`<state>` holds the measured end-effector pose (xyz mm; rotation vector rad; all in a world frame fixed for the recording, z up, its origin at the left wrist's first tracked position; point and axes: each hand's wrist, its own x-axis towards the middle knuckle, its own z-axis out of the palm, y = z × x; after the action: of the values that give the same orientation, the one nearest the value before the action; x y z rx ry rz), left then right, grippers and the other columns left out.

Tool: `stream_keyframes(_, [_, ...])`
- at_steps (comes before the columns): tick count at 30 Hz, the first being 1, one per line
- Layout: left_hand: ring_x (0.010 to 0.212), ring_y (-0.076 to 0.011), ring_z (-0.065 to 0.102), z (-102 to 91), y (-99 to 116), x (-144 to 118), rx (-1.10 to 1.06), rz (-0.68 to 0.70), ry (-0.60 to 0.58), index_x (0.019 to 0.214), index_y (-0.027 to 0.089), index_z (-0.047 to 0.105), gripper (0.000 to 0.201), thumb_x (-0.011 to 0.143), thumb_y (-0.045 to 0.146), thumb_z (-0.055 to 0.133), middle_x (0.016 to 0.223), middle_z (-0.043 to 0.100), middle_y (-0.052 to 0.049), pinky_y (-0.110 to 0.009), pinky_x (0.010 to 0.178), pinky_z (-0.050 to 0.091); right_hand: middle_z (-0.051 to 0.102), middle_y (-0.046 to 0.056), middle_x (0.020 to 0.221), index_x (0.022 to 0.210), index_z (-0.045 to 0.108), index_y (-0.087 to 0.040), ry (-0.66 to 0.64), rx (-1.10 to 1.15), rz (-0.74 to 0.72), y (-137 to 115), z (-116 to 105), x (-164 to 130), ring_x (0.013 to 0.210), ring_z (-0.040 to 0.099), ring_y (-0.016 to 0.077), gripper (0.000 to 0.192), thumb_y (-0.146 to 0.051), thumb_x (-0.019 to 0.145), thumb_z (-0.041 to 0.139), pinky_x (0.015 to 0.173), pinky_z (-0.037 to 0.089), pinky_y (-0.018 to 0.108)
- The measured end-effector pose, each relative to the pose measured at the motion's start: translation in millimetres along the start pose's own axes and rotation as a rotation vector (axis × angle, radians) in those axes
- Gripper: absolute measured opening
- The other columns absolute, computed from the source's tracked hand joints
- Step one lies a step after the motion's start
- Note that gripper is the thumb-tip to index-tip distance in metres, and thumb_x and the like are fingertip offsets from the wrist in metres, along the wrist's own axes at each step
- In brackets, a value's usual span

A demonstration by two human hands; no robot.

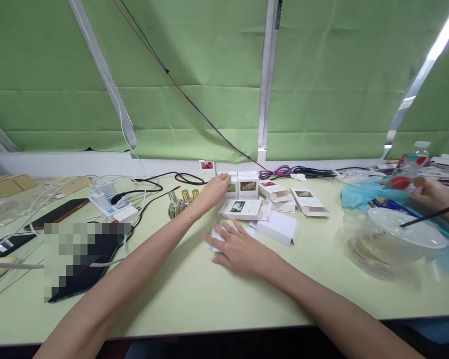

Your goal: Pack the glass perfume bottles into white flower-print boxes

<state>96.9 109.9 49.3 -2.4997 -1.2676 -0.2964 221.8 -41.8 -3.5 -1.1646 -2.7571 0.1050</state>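
Note:
My left hand (pixel 214 192) reaches across the pale green table (pixel 179 289) and touches a small white upright box (pixel 232 186) with a picture on its front. A second upright box (pixel 248 185) stands right beside it. My right hand (pixel 239 249) lies palm down on a flat white folded carton (pixel 217 238). A closed box (pixel 243 209) lies flat just beyond my right hand, and several open or flattened white cartons (pixel 280 227) lie to the right of it. Small glass bottles with gold caps (pixel 181 200) stand near my left wrist.
Cables, a white power strip (pixel 114 207) and dark phones (pixel 60 212) lie at the left. At the right, another person's hand (pixel 432 192) holds a dark stick over a clear plastic bowl with lid (pixel 392 242). Blue plastic (pixel 362 192) and bottles sit beyond it.

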Motion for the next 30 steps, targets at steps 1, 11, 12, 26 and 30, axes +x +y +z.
stream_keyframes(1, [0.119,-0.0285,0.061,-0.6,0.4,-0.7,0.002,0.0,0.004,0.117,0.011,0.058,0.022,0.097,0.013,0.048,0.125,0.064,-0.02,-0.036,0.095,0.047,0.036,0.017,0.162,0.155,0.039,-0.021,-0.016,0.036,-0.018,-3.4,0.3,-1.2,0.151,0.03,0.0396,0.054,-0.041,0.105,0.042,0.12,0.026,0.061])
stream_keyframes(11, [0.111,-0.0316,0.062,-6.1,-2.2,2.9,0.005,-0.029,0.011,0.114,0.012,0.066,0.023,0.092,0.02,0.062,0.111,0.068,-0.017,-0.039,0.091,0.047,0.063,0.012,0.138,0.135,0.059,-0.02,0.047,0.121,-0.077,-2.3,-42.6,-9.0,0.117,0.065,0.0252,0.05,-0.001,0.092,0.04,0.096,0.053,0.039])
stream_keyframes(12, [0.111,-0.0317,0.062,-8.1,-2.1,2.1,0.006,-0.034,0.004,0.114,0.013,0.067,0.025,0.091,0.021,0.064,0.111,0.068,-0.017,-0.038,0.091,0.047,0.065,0.011,0.136,0.136,0.058,-0.02,0.087,0.143,-0.054,4.5,-52.0,-10.4,0.117,0.066,0.0245,0.05,-0.003,0.094,0.039,0.095,0.053,0.038])
stream_keyframes(26, [0.088,-0.0303,0.07,-50.0,14.0,-40.8,0.053,-0.145,-0.052,0.097,0.016,0.069,0.021,0.088,0.032,0.059,0.092,0.072,-0.015,-0.034,0.068,0.045,0.037,0.025,0.158,0.147,0.048,-0.014,0.313,-0.215,0.246,66.8,-32.0,-8.6,0.152,0.027,0.0378,0.055,-0.04,0.1,0.056,0.121,0.021,0.062])
stream_keyframes(30, [0.075,-0.0276,0.068,-57.1,13.9,-58.0,-0.026,-0.161,-0.065,0.093,0.018,0.07,0.023,0.087,0.036,0.056,0.08,0.071,-0.012,-0.032,0.06,0.038,0.058,0.02,0.141,0.141,0.053,-0.017,0.193,-0.105,0.127,57.7,-28.8,-7.2,0.145,0.04,0.0359,0.065,-0.052,0.089,0.069,0.122,0.018,0.064])
